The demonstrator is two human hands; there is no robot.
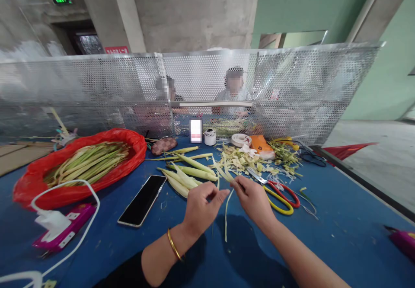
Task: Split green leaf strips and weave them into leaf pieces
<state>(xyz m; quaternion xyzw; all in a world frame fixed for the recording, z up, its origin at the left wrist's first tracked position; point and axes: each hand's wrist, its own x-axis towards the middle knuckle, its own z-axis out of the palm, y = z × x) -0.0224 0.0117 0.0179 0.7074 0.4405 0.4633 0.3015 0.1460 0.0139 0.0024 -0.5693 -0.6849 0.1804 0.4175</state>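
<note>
My left hand [202,206], with a gold bangle at the wrist, pinches the upper part of a thin pale green leaf strip [227,214] above the blue table [340,227]. My right hand [253,199] pinches the same strip close beside it. The strip's lower end hangs down toward the table. Just beyond my hands lie several folded green leaf pieces [188,173]. Scissors [275,190] with red and yellow handles rest right of my right hand.
A red bag of long leaf strips [87,160] sits at the left. A black phone [142,200], a pink power strip with white charger [61,227], leaf scraps [240,158], tape rolls [241,140] lie around. A perforated metal screen [275,89] stands behind, two people beyond it.
</note>
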